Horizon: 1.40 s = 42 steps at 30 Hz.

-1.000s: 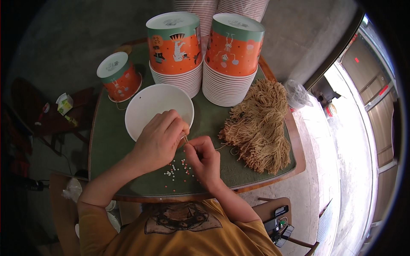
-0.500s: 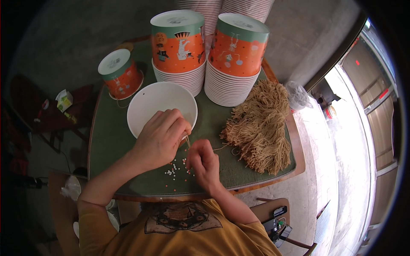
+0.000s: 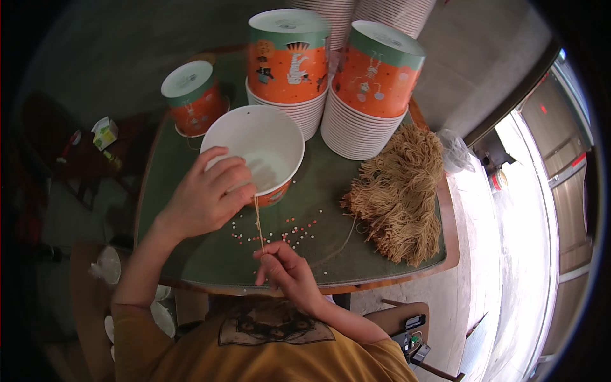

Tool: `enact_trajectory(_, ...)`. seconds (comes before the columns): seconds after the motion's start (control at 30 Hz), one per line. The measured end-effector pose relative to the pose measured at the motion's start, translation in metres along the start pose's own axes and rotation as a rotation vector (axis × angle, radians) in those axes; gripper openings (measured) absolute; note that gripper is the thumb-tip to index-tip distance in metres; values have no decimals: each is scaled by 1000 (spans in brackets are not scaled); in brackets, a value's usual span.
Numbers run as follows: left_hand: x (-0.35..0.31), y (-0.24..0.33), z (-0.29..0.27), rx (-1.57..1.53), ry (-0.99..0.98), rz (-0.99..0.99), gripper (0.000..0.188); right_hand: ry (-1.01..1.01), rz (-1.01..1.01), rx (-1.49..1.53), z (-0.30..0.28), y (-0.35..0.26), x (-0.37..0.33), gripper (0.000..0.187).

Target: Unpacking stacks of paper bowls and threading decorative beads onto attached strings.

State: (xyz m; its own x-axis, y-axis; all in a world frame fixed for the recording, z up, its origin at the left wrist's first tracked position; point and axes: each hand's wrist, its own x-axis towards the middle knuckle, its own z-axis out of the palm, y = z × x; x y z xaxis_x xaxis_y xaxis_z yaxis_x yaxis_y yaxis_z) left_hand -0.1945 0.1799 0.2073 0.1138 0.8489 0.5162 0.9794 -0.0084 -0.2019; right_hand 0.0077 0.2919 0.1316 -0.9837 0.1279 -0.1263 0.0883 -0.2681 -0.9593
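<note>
A white-lined paper bucket (image 3: 287, 137) with an orange outside stands tilted on the green tabletop, its open mouth facing me. My left hand (image 3: 213, 194) grips its near left rim, thumb and fingertips at the edge. From a spot on the rim beside the left thumb a tan string (image 3: 259, 223) runs down taut toward me. My right hand (image 3: 286, 270) pinches the lower end of this string near the front of the table. A thick bundle of tan strings (image 3: 398, 197) lies to the right, with one loose strand trailing from it.
Behind the bucket rise two stacks of upside-down paper buckets (image 3: 375, 70), with more stacks farther back. A single upside-down bucket (image 3: 194, 102) stands at left. Small white and pink discs (image 3: 293, 232) are scattered on the green tabletop (image 3: 191, 264). A stool (image 3: 407, 318) bearing devices stands at lower right.
My right hand has moved down toward me, drawing the string taut. My left hand has shifted left and opened from a pinch to a grip on the rim. The bucket now tilts toward me.
</note>
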Motion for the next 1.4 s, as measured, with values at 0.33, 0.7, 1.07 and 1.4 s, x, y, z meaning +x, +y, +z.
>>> enact_trajectory(0.33, -42, 82, 26, -1453, 297, -1180, 19, -152, 76, -102, 10, 8, -3, 20)
enact_trajectory(0.7, -23, 80, 41, -1866, 376, -1246, 17, -170, 20, -269, 11, 14, -5, 22)
enact_trajectory(1.07, -9, 72, 49, -1290, 689, -1323, 20, -87, -389, -804, 19, 30, 0, 12)
enact_trajectory(1.4, -29, 94, 64, -1277, 581, -1306, 17, -64, -544, -841, 12, 2, -5, 16)
